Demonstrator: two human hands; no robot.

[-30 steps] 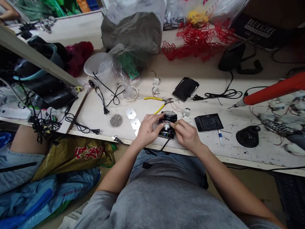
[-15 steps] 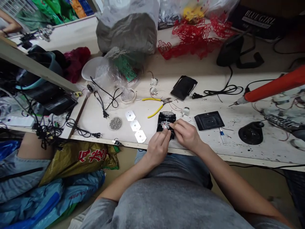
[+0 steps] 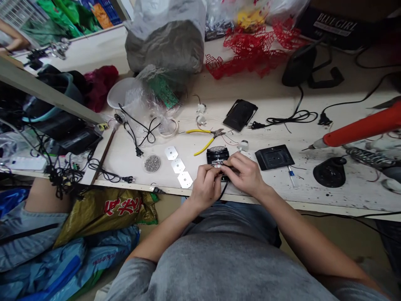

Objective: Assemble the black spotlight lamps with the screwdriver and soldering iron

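Note:
A small black device housing [image 3: 218, 153] with a round grille at its far end lies on the bench in front of me. My left hand [image 3: 206, 186] is closed in a pinch at its near part. From the other side my right hand [image 3: 243, 173] pinches close by, its fingertips almost meeting the left ones. A bit of white shows under the fingers; what they grip is too small and covered to name. A black cord [image 3: 223, 190] runs from beneath the hands over the bench edge. Yellow-handled cutting pliers [image 3: 206, 141] lie just beyond the housing.
Silver plates [image 3: 178, 165] and a dish of small metal parts [image 3: 152, 163] are to the left. On the right lie a black cover [image 3: 275, 157], a screwdriver [image 3: 292, 177] and a black round-based part [image 3: 329, 172]. A red-handled tool [image 3: 360, 125] juts in from the right.
My fingers have drawn closer together over the near part of the housing, with the left hand turned more over it. The black cord now shows below my hands.

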